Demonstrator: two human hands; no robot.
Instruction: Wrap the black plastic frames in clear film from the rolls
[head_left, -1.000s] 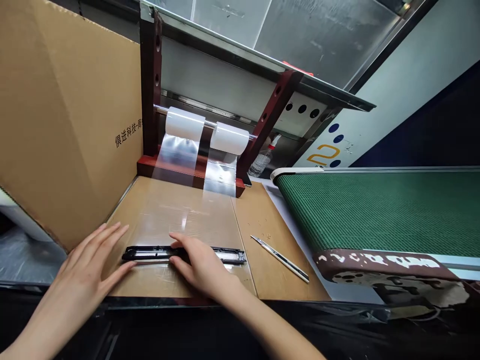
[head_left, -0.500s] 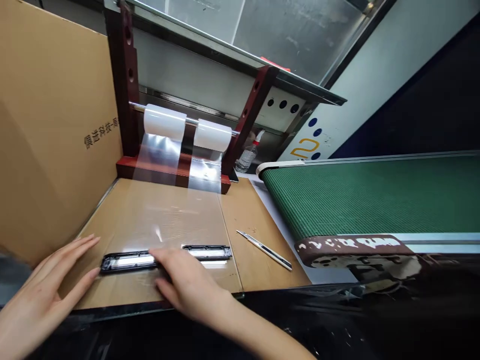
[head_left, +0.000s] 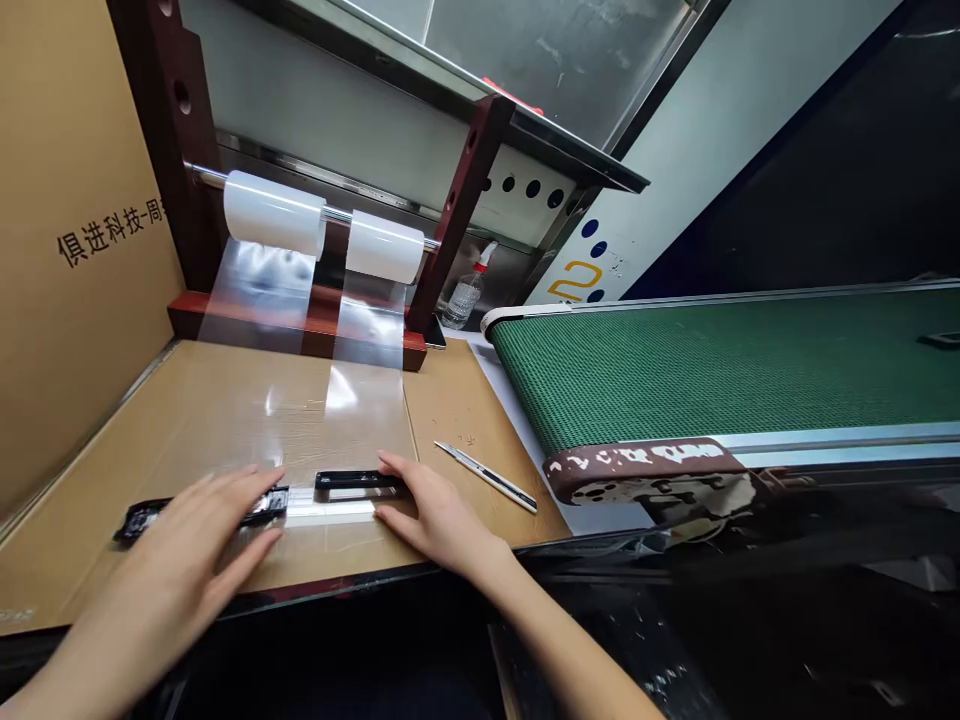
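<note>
Pressing flat with both hands, I have my palms down and fingers spread on the clear film point(head_left: 300, 420) at the near edge of the cardboard work board point(head_left: 465, 400), gripping nothing. My left hand point(head_left: 191, 530) lies over the left black plastic strip point(head_left: 142, 517), covering most of it, so only its left end and a bit by my fingertips show. My right hand point(head_left: 435, 515) rests at the right end of the other black strip point(head_left: 352, 481), fingertips touching its end and near side. The two strips lie in a rough line on the film, a gap of bare film between them. Just right of my right hand, still on the board, lies a slim utility knife point(head_left: 487, 478), off the film. Farther back on the board, the film runs up to two white rolls point(head_left: 274, 213) on a rod held by a dark red stand point(head_left: 450, 215). Right of the board sits the green conveyor belt point(head_left: 712, 370). A small bottle point(head_left: 463, 295) stands behind the stand, and a cardboard wall point(head_left: 67, 300) rises along the board's left side.
</note>
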